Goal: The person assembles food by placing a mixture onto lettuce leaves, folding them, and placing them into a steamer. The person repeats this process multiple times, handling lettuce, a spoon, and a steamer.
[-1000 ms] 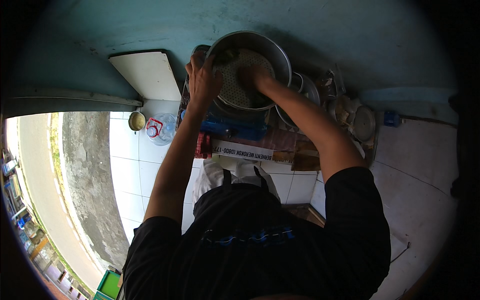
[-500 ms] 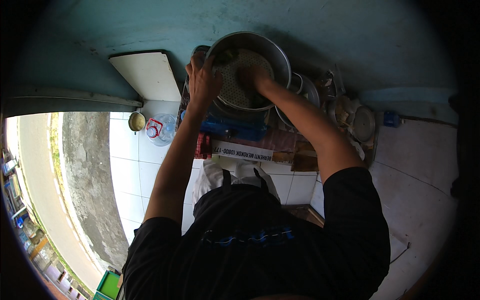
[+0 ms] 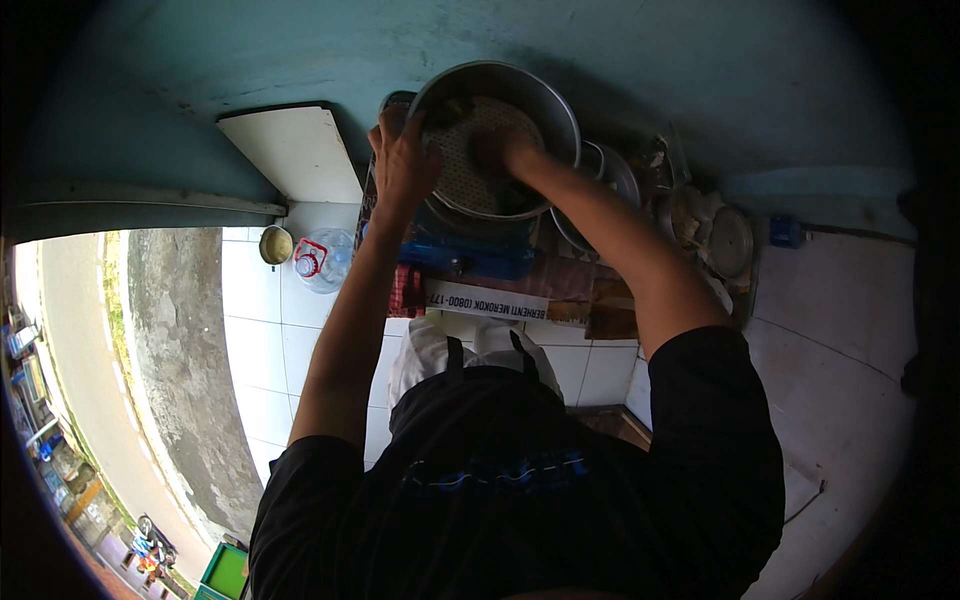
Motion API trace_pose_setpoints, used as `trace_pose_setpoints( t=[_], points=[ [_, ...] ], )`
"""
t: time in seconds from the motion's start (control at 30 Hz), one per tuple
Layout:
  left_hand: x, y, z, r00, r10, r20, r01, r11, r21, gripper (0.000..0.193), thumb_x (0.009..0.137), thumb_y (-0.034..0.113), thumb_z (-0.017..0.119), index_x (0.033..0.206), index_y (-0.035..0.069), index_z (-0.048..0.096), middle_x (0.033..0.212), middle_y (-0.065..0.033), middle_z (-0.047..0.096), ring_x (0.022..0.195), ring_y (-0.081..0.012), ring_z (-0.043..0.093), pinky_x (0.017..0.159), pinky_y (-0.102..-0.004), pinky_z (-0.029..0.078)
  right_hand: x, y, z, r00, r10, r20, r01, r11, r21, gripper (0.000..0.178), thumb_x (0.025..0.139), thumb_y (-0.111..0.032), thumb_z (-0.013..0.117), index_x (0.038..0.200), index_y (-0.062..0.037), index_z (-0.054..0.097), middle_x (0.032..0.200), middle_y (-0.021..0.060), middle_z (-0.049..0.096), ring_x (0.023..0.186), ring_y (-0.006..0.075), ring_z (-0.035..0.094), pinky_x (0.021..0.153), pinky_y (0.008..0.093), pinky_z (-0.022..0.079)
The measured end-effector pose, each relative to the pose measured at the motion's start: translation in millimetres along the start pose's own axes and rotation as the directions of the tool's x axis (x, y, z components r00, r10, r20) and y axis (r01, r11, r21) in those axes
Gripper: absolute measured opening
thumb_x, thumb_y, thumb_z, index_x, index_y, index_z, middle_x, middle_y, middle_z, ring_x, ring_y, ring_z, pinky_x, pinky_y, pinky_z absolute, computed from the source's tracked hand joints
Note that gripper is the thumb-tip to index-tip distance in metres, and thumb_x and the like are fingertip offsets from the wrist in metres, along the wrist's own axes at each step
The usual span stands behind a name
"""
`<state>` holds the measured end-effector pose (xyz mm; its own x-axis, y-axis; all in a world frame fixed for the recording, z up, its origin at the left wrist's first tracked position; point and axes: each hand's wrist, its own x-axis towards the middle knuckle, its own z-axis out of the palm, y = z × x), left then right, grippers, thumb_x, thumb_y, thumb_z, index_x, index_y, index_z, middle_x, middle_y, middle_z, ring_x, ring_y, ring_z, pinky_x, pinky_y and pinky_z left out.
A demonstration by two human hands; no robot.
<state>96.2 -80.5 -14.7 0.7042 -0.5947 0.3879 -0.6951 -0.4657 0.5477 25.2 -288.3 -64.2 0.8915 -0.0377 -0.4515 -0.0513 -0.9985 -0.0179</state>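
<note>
A large round metal pot (image 3: 556, 98) stands on a blue stove (image 3: 465, 256) in front of me. My left hand (image 3: 403, 160) grips the pot's left rim. My right hand (image 3: 500, 150) reaches down inside the pot and rests on a pale perforated tray (image 3: 462, 175) that lies within it. The fingers of that hand are curled and in shadow, so what they hold is hidden. My black shirt and a white apron fill the lower part of the view.
A white board (image 3: 290, 150) lies left of the pot. A smaller metal pot (image 3: 612, 175) and round lids (image 3: 730, 240) crowd the right side. On the white tiled floor at the left stand a clear water jug (image 3: 325, 260) and a small cup (image 3: 276, 245).
</note>
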Motion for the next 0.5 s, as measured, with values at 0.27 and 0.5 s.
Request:
trace_pose_setpoints(
  t=[0.27,0.5],
  points=[
    [-2,2,-1,1.000,-0.017,-0.016,0.017,1.000,-0.018,0.056,0.080,0.009,0.071,0.135,0.007,0.061,0.143,-0.0231,0.047,0.124,-0.0485,0.048,0.106,-0.0545,0.044,-9,-9,-26,0.996,0.035,0.087,-0.034,0.999,-0.014,0.031,0.091,-0.027,0.062,0.114,-0.0107,0.075,0.118,0.0177,0.075,0.107,0.0360,0.073,0.088,0.0491,0.059],
    [1,-2,2,1.000,0.017,-0.016,-0.017,1.000,-0.001,0.056,0.081,0.011,0.071,0.135,0.006,0.060,0.142,-0.0238,0.047,0.124,-0.0484,0.048,0.107,-0.0541,0.043,-7,-4,-16,1.000,0.024,0.002,-0.024,1.000,-0.010,0.030,0.091,-0.027,0.062,0.112,-0.0104,0.075,0.115,0.0181,0.075,0.106,0.0370,0.073,0.088,0.0487,0.059]
  ],
)
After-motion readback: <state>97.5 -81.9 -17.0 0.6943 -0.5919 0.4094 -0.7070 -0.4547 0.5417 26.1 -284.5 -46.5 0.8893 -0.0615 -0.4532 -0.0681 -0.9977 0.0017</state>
